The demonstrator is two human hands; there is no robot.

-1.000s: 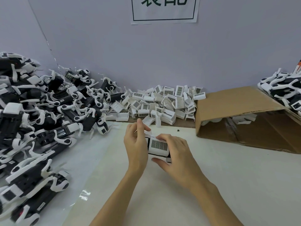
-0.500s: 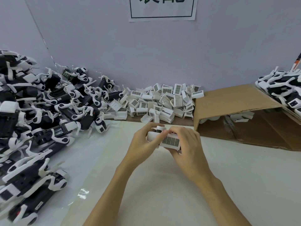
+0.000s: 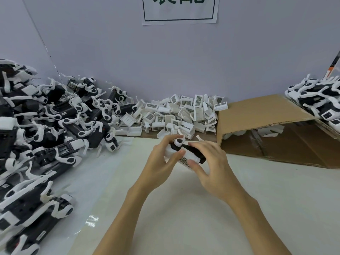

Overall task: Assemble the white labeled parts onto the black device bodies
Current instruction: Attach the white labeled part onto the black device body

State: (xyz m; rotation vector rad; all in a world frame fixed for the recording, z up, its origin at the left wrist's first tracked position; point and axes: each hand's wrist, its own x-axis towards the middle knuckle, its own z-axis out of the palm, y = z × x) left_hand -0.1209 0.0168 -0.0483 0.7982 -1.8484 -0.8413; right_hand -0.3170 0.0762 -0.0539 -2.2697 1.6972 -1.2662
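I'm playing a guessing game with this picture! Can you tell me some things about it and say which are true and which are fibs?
1. Both hands hold one black and white device. True.
2. The cardboard box stands upright with its opening on top. False: it lies on its side.
3. A pile of white labeled parts sits by the wall. True.
4. The left hand rests flat on the table. False: it grips the device.

We see both forearms reaching forward, our left hand curled with thumb pinching, our right hand opposite, fingers spread and bent.
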